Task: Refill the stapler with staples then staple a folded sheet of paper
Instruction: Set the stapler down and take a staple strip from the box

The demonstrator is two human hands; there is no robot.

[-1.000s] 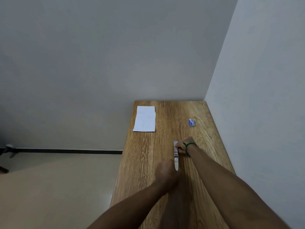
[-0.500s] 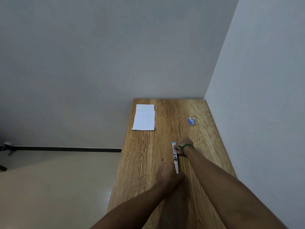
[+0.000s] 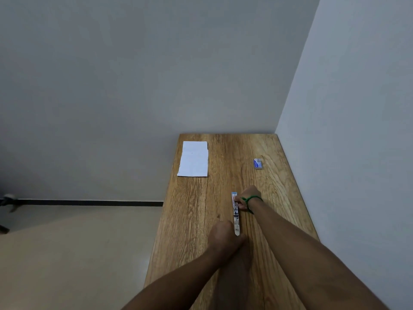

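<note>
A stapler [image 3: 236,217] lies opened out flat and long on the wooden table [image 3: 194,211], pointing away from me. My left hand [image 3: 223,239] grips its near end. My right hand [image 3: 247,198], with a green band at the wrist, pinches the far half with fingertips on the staple channel. Whether staples are between the fingers is too small to tell. A folded white sheet of paper [image 3: 194,158] lies flat at the far left of the table. A small blue-and-white staple box [image 3: 257,163] sits at the far right.
The table stands in a corner, with a wall along its right side and another behind its far edge. Its left edge drops to a beige floor [image 3: 78,253]. A dark object [image 3: 6,201] shows at the far left by the baseboard.
Both hands stay on the stapler in nearly the same place. My right hand has shifted slightly along the far half. The view has tipped a little.
</note>
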